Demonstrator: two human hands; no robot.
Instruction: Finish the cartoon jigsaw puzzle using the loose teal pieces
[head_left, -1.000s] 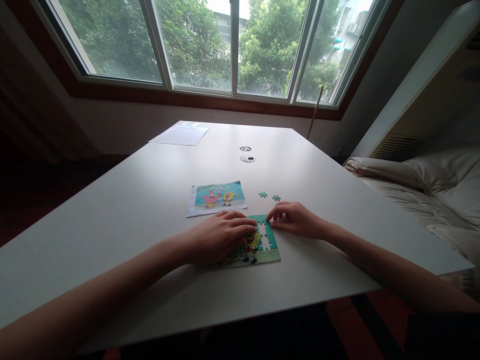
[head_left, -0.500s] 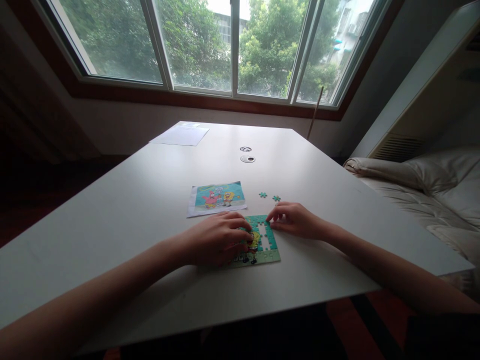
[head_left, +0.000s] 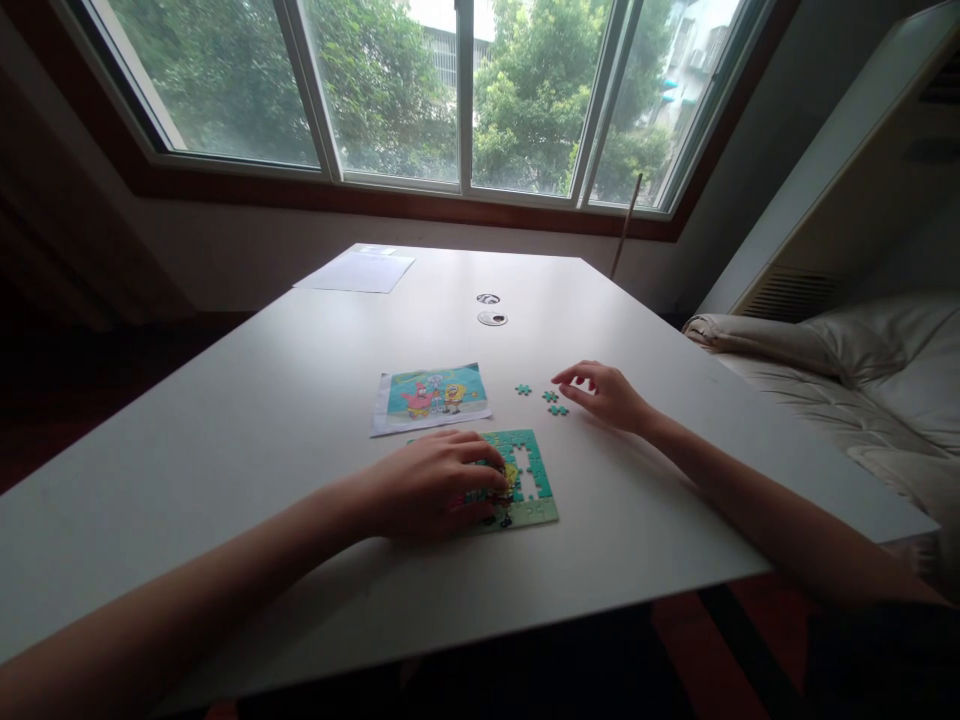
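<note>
Since half a second ago, the right hand (head_left: 604, 395) has left the top right corner of the puzzle (head_left: 537, 506) and now hovers further away on the table (head_left: 247, 430), just beside the loose pieces, while the left hand has stayed in its place. Nearest to the person, the left hand (head_left: 431, 485) lies palm down on the left part of the puzzle, fingers a little bent, holding nothing and only pressing it flat against the white table. The puzzle is joined over most of its area, as far as it shows beside the hand, but a narrow white gap (head_left: 530, 480) is open in its right part; what lies under the left hand I cannot tell. A bit further, the right hand is loosely open with thumb and first finger apart, and I see nothing between them. Three small green pieces (head_left: 558, 410) lie close to its fingertips, apart from the puzzle; before, only two of them showed. I judge that the work is almost finished and that the gap and these pieces are what is left. To the left of the pieces lies the printed picture (head_left: 431, 395) with the same cartoon figures. Further back there are two round caps (head_left: 493, 318), then a sheet of paper (head_left: 356, 270) near the far edge, and behind it the window (head_left: 390, 90) with trees.
</note>
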